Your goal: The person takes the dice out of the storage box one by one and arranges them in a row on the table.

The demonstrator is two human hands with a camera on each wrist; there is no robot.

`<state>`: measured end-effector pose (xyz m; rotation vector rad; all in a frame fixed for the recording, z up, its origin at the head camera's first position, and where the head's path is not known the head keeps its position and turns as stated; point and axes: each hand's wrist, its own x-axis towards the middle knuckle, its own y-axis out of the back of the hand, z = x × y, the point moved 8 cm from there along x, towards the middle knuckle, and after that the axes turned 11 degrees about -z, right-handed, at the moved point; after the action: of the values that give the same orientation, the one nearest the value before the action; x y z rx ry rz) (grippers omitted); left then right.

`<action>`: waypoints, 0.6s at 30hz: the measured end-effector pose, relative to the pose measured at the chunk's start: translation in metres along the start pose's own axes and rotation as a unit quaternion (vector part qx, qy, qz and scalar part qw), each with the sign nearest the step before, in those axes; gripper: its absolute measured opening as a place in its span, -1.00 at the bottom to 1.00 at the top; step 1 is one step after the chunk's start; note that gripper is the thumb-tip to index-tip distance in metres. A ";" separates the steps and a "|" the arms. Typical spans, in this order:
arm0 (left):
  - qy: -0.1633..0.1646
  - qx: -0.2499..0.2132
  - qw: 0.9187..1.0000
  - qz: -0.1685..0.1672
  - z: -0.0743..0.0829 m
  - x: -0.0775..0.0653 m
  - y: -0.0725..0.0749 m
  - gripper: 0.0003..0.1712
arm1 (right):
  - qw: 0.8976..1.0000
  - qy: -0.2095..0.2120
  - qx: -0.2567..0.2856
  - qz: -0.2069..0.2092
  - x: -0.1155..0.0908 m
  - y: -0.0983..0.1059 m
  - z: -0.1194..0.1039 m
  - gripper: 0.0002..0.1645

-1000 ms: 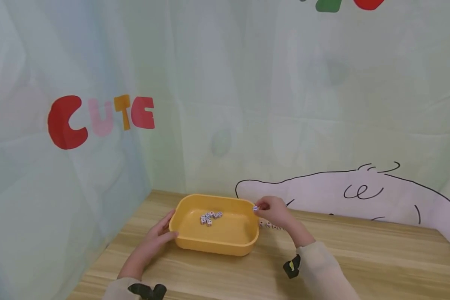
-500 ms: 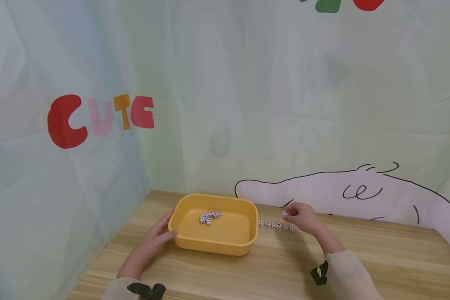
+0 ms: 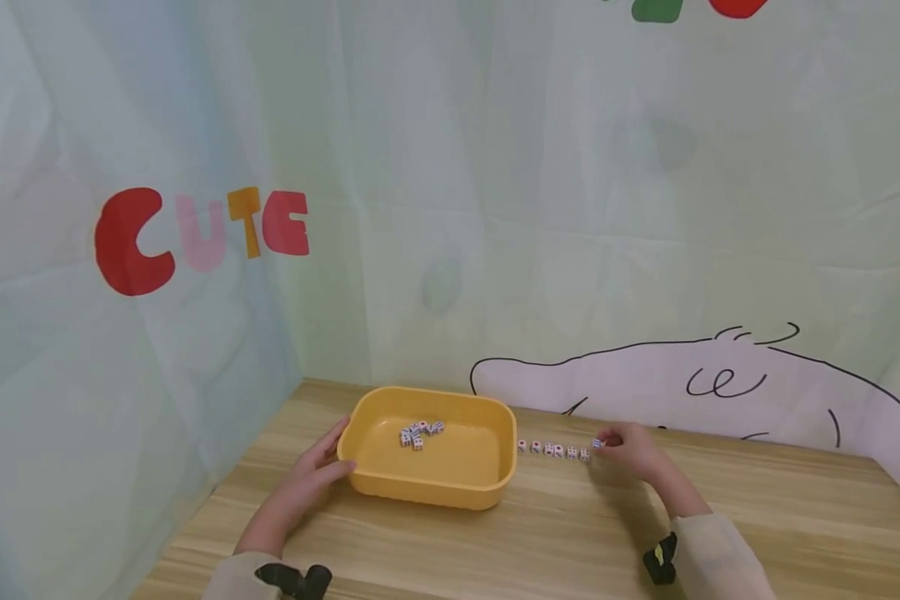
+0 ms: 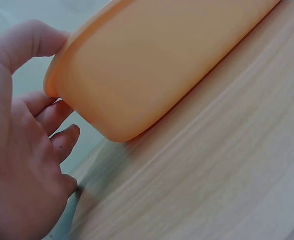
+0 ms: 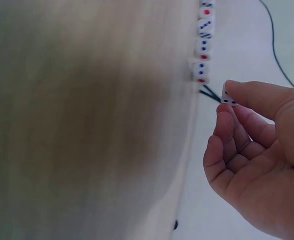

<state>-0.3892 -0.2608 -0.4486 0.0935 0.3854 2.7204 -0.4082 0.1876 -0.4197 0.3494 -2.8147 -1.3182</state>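
My right hand (image 3: 633, 450) pinches a white die (image 5: 228, 95) between thumb and fingertips, at the right end of a row of dice (image 3: 549, 450). In the right wrist view, that die is a small distance from the last die (image 5: 201, 72) of the row. On the left, my left hand (image 3: 317, 468) holds the end of a yellow plastic basin (image 3: 427, 493). Its thumb (image 4: 44, 40) lies on the rim and its fingers are against the outer wall. Several dice (image 3: 420, 433) lie clustered inside the basin.
The basin stands on a wood-grain table (image 3: 450, 554), left of the dice row. Behind the table hangs a pale curtain (image 3: 435, 208) with printed letters and a cartoon outline, close to the row.
From the basin's right rim, my right hand has carried the pinched die rightward and down to the row's right end. The left hand and basin have stayed put.
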 end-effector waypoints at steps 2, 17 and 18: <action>0.002 0.002 1.000 0.000 0.000 0.000 0.000 -0.13 | 1.000 0.000 0.002 -0.001 -0.001 -0.001 0.003 -0.80; -0.003 -0.011 1.000 0.001 0.001 -0.001 0.000 -0.13 | 1.000 0.012 -0.005 -0.003 0.002 -0.007 0.012 -0.87; -0.005 -0.011 1.000 0.000 0.002 -0.001 0.000 -0.12 | 1.000 0.012 -0.006 -0.003 0.002 -0.007 0.013 -0.88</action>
<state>-0.3884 -0.2605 -0.4472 0.1003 0.3527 2.7226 -0.4102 0.1923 -0.4339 0.3705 -2.7874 -1.3216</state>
